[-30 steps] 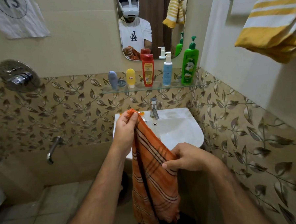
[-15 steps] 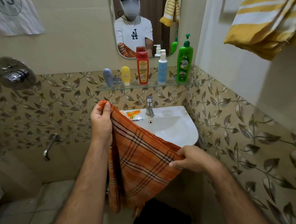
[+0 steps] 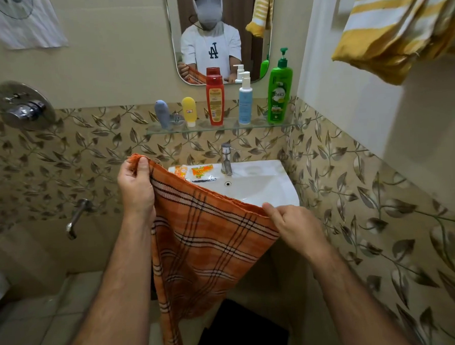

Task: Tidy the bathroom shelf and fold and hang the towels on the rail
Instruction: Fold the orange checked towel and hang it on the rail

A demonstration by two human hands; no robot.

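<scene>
An orange checked towel (image 3: 206, 242) hangs spread between my hands in front of the sink. My left hand (image 3: 135, 186) pinches its upper left corner, raised higher. My right hand (image 3: 292, 225) grips the top edge at the right, lower down. The towel's lower part drapes toward the floor. A yellow and white striped towel (image 3: 395, 29) hangs at the upper right on the side wall. On the glass shelf (image 3: 258, 123) stand a grey-blue tube (image 3: 162, 117), a yellow tube (image 3: 189, 110), a red bottle (image 3: 215, 100), a blue pump bottle (image 3: 244, 100) and a green pump bottle (image 3: 279, 90).
A white sink (image 3: 264, 186) with a chrome tap (image 3: 226, 159) sits under the shelf; orange sachets (image 3: 201, 171) lie on its rim. A mirror (image 3: 221, 32) hangs above. A shower valve (image 3: 22, 105) and a spout (image 3: 77, 217) are on the left wall. A dark mat (image 3: 242, 329) lies on the floor.
My hands have moved apart, spreading the orange towel from a narrow bunch into a wide sheet. My left hand shifted left and my right hand slid right along the top edge.
</scene>
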